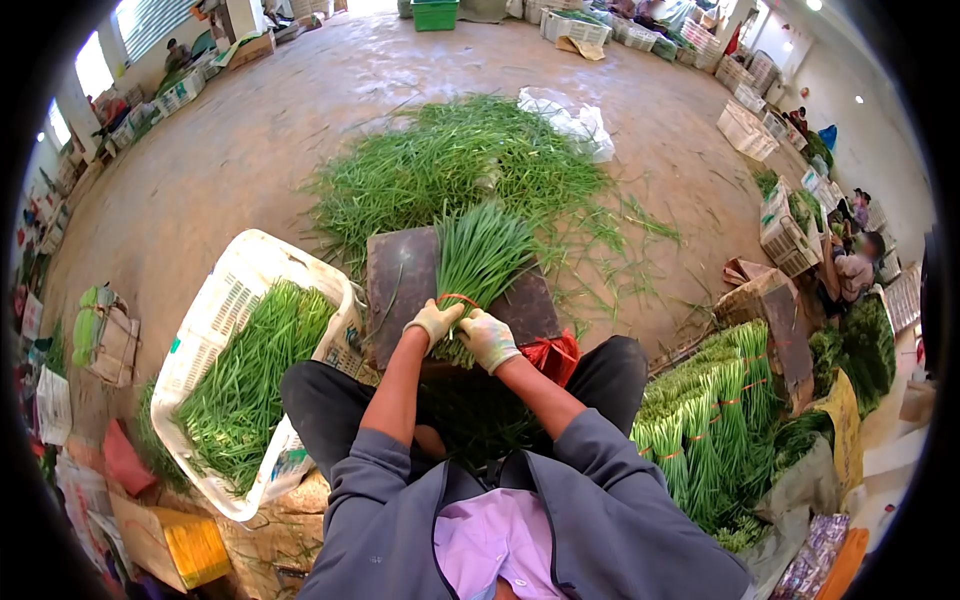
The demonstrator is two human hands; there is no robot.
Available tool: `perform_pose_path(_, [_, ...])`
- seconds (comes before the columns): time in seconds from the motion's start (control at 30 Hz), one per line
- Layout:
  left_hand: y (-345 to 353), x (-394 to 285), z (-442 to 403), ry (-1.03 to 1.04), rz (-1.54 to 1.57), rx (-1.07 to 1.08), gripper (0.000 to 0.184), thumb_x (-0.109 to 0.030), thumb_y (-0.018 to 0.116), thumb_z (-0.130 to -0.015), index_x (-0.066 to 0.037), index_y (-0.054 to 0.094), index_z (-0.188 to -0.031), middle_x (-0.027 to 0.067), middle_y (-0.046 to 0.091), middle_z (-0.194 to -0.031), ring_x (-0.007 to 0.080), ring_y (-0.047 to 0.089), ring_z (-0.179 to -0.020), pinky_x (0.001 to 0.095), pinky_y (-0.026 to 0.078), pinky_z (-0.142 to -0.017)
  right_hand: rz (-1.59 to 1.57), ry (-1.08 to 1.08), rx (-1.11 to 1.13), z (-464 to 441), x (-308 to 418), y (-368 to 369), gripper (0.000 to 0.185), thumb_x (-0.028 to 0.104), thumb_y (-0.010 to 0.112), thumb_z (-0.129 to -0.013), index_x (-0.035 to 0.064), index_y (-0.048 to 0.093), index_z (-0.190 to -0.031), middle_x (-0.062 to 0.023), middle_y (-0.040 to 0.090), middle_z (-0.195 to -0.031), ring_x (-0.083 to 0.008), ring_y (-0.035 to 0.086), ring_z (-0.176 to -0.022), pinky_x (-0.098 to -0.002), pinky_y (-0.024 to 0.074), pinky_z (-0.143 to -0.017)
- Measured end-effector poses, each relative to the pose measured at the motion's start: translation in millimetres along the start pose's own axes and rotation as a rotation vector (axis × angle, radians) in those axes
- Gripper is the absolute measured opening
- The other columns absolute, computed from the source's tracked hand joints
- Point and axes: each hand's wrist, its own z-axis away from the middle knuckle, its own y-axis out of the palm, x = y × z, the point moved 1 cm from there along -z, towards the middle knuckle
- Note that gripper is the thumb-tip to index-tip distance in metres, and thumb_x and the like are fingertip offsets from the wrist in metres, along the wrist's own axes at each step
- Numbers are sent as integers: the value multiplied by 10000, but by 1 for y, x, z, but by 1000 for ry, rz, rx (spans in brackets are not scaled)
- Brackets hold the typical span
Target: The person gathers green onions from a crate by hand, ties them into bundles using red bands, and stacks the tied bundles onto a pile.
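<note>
Bunch of green stalks was on dark board, red band round it, tying prob. unfinished. L hand & R hand pressed round bunch near band; pinch on band itself, couldn't tell. Banded bundles right of board looked done; loose stalks in crate left of board prob. weren't.

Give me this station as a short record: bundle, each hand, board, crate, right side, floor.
Green bundle: on the dark board, leafy ends pointing away from the person
Red band: across the bundle, beside the hands
Left hand: gloved, holding the bundle by the band
Right hand: gloved, holding its other side
White crate: left, containing loose greens
Right side: banded bundles
Floor: loose green pile beyond the board
</note>
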Motion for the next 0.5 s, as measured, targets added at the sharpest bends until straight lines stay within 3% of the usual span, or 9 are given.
perform_pose_path(0.1, [1, -4, 4, -7, -44, -54, 1201, -666, 732, -674, 76, 258, -1491, 305, 467, -1421, 378, 488, -1319, 395, 417, -1068, -18, -8, 0, 0, 4, -1, 178, 217, 728, -784, 91, 707, -909, -118, 647, -856, -287, 665, -831, -398, 549, -726])
perform_pose_path(0.17, [0, -9, 10, -25, -133, -45, 1129, -583, 788, -679, 66, 303, -1466, 269, 544, -1344, 333, 553, -1235, 402, 440, -1028, -587, 58, 281, 11, 16, -12, 186, 194, 719, -794, 67, 726, -929, -107, 692, -817, -210, 681, -737, -345, 545, -689])
perform_pose_path(0.3, [-2, -8, 9, -9, -164, -34, 1223, -618, 789, -658, 65, 233, -1507, 293, 431, -1457, 370, 459, -1346, 409, 417, -1076, -869, -115, 1161, 45, 64, -57, 229, 204, 736, -799, 13, 722, -926, -34, 694, -789, -118, 647, -700, -301, 533, -661])
perform_pose_path(0.33, [-3, -8, 9, -13, -148, -16, 1210, -617, 781, -675, 64, 229, -1509, 289, 409, -1475, 373, 443, -1358, 417, 410, -1082, -850, 23, 1339, 47, 65, -67, 183, 175, 728, -799, 21, 719, -897, -79, 705, -788, -169, 672, -705, -325, 537, -667])
perform_pose_path(0.37, [-2, -8, 9, -10, -150, -12, 1210, -617, 781, -675, 64, 229, -1509, 289, 409, -1475, 373, 443, -1358, 417, 410, -1082, -851, 27, 1336, 48, 55, -56, 183, 175, 728, -799, 21, 719, -897, -79, 705, -788, -169, 672, -705, -325, 537, -667])
perform_pose_path(0.43, [-1, -1, 2, -11, -125, -18, 1208, -625, 771, -682, 63, 226, -1511, 288, 395, -1486, 374, 429, -1368, 419, 406, -1086, -418, -45, 482, 36, 33, -36, 165, 161, 728, -801, 31, 713, -900, -130, 711, -834, -260, 689, -734, -360, 541, -687])
perform_pose_path(0.5, [2, 10, -11, 18, -86, 0, 1195, -621, 767, -685, 67, 237, -1505, 292, 417, -1468, 375, 450, -1352, 416, 416, -1072, -473, 181, 109, 26, 24, -35, 172, 174, 736, -794, 46, 713, -908, -157, 701, -879, -337, 676, -785, -396, 540, -711])
